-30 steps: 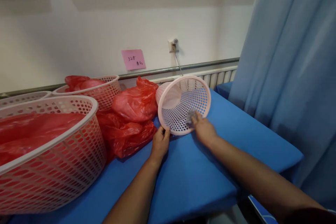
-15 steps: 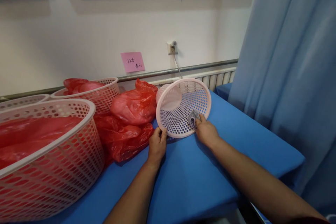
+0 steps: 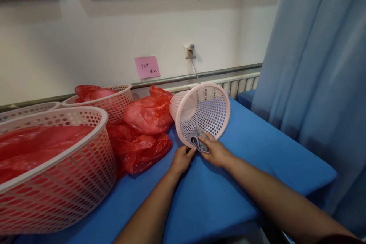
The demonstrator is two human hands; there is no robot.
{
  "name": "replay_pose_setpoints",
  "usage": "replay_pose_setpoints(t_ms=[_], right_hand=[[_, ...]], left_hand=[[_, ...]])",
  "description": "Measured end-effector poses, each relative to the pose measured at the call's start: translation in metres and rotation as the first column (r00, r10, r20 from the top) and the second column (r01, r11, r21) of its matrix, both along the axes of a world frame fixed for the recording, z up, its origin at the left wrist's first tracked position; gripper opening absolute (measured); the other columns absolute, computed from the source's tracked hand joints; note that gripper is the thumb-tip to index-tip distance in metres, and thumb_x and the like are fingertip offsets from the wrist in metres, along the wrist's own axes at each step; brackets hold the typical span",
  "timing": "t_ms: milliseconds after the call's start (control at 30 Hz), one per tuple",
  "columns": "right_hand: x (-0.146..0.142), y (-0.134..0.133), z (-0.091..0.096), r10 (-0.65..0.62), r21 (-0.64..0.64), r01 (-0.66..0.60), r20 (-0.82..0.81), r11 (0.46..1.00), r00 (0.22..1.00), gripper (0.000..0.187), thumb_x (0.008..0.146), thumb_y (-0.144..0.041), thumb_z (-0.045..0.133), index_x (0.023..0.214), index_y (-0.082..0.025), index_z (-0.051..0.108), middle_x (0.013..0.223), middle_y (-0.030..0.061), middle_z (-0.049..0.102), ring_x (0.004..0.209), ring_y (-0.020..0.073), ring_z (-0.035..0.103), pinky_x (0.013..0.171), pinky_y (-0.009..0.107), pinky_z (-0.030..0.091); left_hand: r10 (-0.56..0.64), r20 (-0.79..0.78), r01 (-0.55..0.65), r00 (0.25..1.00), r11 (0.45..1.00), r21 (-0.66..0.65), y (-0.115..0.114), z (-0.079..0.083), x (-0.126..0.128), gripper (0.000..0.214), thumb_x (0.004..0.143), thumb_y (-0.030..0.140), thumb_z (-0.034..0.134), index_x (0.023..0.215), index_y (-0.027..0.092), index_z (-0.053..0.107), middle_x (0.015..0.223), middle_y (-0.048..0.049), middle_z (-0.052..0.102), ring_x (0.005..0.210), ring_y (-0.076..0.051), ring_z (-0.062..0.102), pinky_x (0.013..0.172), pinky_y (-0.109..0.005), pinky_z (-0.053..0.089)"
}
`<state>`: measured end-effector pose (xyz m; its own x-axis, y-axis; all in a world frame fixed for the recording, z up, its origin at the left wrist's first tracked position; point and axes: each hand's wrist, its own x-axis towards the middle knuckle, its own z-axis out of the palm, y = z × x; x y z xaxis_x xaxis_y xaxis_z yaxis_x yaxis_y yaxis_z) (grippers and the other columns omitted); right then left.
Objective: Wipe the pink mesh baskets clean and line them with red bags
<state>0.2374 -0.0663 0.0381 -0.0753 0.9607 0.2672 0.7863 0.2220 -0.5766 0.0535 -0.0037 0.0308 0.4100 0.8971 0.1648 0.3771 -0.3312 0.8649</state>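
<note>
A pale pink perforated plastic basket (image 3: 225,116) lies on its side on the blue-covered table (image 3: 274,148), its mouth turned toward me. My left hand (image 3: 182,160) grips the lower rim, thumb against the edge. In my right hand (image 3: 215,150) is a folded grey cloth (image 3: 199,139), pressed over the lower rim and just inside the mouth. The two hands are close together, with the cloth near my left thumb. Part of the lower rim is hidden behind the cloth and fingers.
Red plastic bags (image 3: 148,116) lie left of the basket. A large pink basket (image 3: 103,116) holding red plastic stands at the left, with another basket (image 3: 126,97) behind. A blue curtain (image 3: 309,65) hangs at right; a radiator (image 3: 243,85) and wall socket (image 3: 190,51) are behind.
My right hand has moved the cloth left and down, from inside the basket to its lower rim. My left hand has shifted slightly right along the rim, and the basket has turned a little.
</note>
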Motion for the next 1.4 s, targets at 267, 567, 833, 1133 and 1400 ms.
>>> replay_pose_setpoints(t_ms=[267,567,833,1133,1400], right_hand=[[0.037,-0.001,0.019,-0.447,-0.116,0.511,0.349,0.852,0.824,0.061,0.088,-0.008,0.045,0.148,-0.016,0.05,0.16,0.0213,0.036,0.107,0.0288,0.07,0.093,0.042,0.055],[0.002,-0.002,0.009,0.014,-0.063,-0.009,0.076,0.998,0.997,0.074,0.08,-0.015,0.062,0.151,-0.027,0.049,0.164,0.008,0.035,0.138,0.0243,0.052,0.114,0.034,0.043],[0.043,-0.001,0.016,-0.398,-0.117,0.436,0.249,0.892,0.883,0.059,0.088,-0.014,0.05,0.147,-0.018,0.052,0.159,0.0183,0.039,0.118,0.0304,0.065,0.102,0.043,0.051],[0.006,-0.004,0.013,-0.061,-0.098,0.079,0.17,0.992,0.983,0.069,0.083,-0.015,0.058,0.15,-0.024,0.049,0.163,0.0109,0.037,0.134,0.0272,0.056,0.112,0.037,0.044],[0.022,-0.005,0.016,-0.305,-0.123,0.357,0.317,0.926,0.898,0.063,0.088,-0.018,0.052,0.151,-0.02,0.047,0.159,0.0158,0.042,0.118,0.0291,0.065,0.099,0.039,0.052]], left_hand=[[0.105,0.075,-0.109,0.992,0.992,0.059,0.004,0.009,-0.001,0.037,0.087,0.049,0.059,0.099,0.015,0.071,0.094,-0.0076,0.076,0.085,-0.022,0.07,0.076,-0.031,0.054],[0.076,0.084,-0.075,0.994,0.997,-0.017,0.004,0.009,-0.004,0.042,0.091,0.059,0.048,0.075,0.021,0.053,0.047,0.0062,0.05,0.038,-0.012,0.047,0.043,-0.023,0.039],[0.168,0.126,-0.174,0.978,0.984,0.039,0.001,0.017,-0.001,0.037,0.089,0.055,0.053,0.076,0.021,0.055,0.057,0.0058,0.053,0.044,-0.011,0.046,0.044,-0.022,0.037],[0.283,0.192,-0.311,0.94,0.941,0.136,0.009,0.022,-0.014,0.04,0.09,0.055,0.052,0.07,0.021,0.049,0.062,0.0042,0.049,0.059,-0.013,0.047,0.056,-0.024,0.036],[0.247,0.179,-0.265,0.952,0.96,0.09,0.011,0.019,-0.012,0.042,0.09,0.06,0.05,0.073,0.021,0.051,0.062,0.0042,0.049,0.056,-0.012,0.046,0.053,-0.023,0.036]])
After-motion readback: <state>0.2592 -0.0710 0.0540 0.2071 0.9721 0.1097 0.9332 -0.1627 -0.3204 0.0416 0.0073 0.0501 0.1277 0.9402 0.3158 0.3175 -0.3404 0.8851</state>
